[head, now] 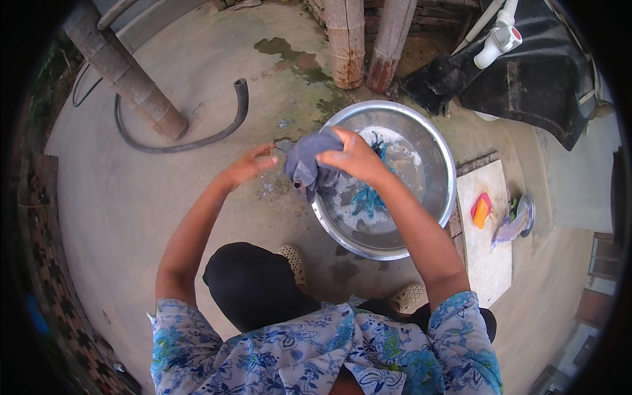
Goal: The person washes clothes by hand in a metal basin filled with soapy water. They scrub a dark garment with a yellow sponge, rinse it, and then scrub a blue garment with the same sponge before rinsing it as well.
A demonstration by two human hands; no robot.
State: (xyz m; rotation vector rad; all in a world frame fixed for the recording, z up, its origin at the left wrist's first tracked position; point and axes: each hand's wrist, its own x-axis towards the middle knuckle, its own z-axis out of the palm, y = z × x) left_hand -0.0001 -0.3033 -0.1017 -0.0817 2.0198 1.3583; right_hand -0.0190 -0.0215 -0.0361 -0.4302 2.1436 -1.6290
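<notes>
A bunched grey-blue cloth hangs over the left rim of a wide metal basin. My right hand grips it from above, thumb and fingers spread around the folds. Just left of the cloth, my left hand is held apart from it with the fingers parted and nothing in them. Inside the basin is cloudy water with white suds. Teal cloth lies in that water, partly hidden behind my right forearm.
Right of the basin, a pale board bears an orange soap bar on a pink dish. A small metal bowl stands beside it. A black hose curves around a bamboo post. A white tap juts over black sheeting.
</notes>
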